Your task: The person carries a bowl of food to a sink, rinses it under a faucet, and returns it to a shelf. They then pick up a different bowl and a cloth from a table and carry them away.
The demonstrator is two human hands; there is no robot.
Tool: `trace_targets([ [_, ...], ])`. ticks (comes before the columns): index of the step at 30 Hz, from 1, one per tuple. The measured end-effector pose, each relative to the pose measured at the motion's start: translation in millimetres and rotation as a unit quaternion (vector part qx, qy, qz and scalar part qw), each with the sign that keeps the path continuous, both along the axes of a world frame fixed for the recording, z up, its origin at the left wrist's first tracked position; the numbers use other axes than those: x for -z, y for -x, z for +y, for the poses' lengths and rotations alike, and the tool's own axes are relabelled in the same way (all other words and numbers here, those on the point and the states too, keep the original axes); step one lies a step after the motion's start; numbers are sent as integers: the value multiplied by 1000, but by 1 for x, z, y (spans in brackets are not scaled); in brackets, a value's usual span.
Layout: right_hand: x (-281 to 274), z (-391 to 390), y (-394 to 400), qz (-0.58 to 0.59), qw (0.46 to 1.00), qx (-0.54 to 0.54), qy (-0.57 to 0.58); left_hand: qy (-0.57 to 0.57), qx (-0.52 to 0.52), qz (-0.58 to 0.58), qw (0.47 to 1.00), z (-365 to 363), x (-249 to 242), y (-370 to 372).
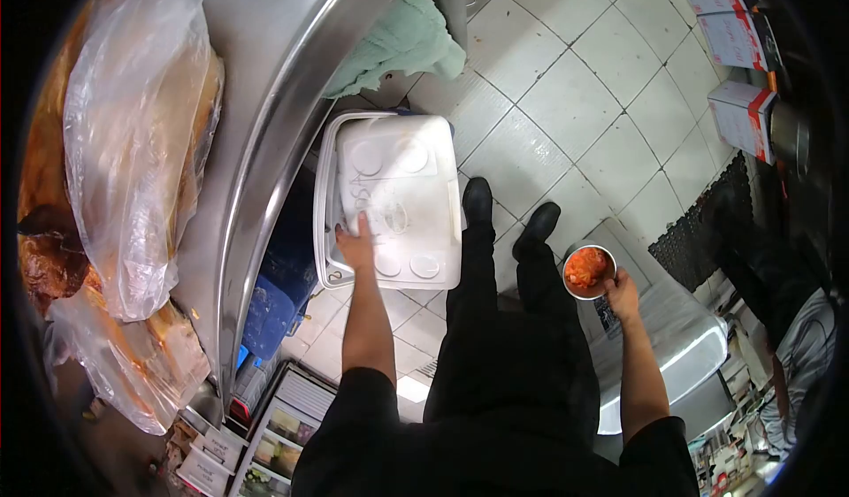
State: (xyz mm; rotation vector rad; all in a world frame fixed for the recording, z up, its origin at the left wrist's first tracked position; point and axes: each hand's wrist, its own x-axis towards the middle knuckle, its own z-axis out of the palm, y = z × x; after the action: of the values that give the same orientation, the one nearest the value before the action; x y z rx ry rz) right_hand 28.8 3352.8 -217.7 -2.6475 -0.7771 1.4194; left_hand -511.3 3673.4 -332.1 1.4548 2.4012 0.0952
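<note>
My left hand [355, 248] is at the left edge of a white plastic lid [411, 205], with the thumb on top and the other fingers curled at the edge, partly hidden. Dark handwriting marks the lid. It sits shifted to the right on a white plastic tub [324, 201], so a strip of the tub shows at the left. My right hand [624, 297] grips a round metal cup [569, 286] by its side. Orange-red chopped food [585, 268] fills much of the cup.
A steel counter [239, 81] on the left bears large pieces under clear plastic bags [133, 143]. A green cloth [402, 42] hangs over its edge. Blue bins [270, 316] stand below. Boxes [741, 117] line the right, where another person [796, 355] stands. Tiled floor [566, 90] lies ahead.
</note>
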Motion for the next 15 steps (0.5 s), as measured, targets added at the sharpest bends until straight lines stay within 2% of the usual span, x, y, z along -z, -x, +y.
trace_targets([
  [1, -3, 6, 1, -2, 1000, 4, -1, 97, -94, -60, 989, 9, 24, 26],
  [3, -10, 17, 1, 10, 999, 34, 2, 228, -84, -138, 960, 34, 11, 27],
  [7, -1, 4, 0, -8, 998, 34, -44, 191, -50, -122, 973, 19, 4, 32],
  [9, 5, -6, -4, -32, 995, -6, -97, 99, -13, -33, 994, 15, -16, 14],
  [10, 5, -6, -6, -35, 995, -7, -98, 102, 11, -11, 995, 22, -34, 2],
  [12, 3, -8, -7, -27, 1000, 2, 10, 96, 44, 3, 994, 42, -55, -19],
  [13, 0, -11, -5, -26, 1000, 1, 10, 90, 76, 22, 993, 52, -62, -24],
  [14, -3, -10, -2, -38, 999, -24, -1, 116, 68, -72, 988, 67, -65, -25],
  [15, -3, -6, -2, -54, 997, -48, -14, 111, 67, -73, 989, 75, -55, -19],
])
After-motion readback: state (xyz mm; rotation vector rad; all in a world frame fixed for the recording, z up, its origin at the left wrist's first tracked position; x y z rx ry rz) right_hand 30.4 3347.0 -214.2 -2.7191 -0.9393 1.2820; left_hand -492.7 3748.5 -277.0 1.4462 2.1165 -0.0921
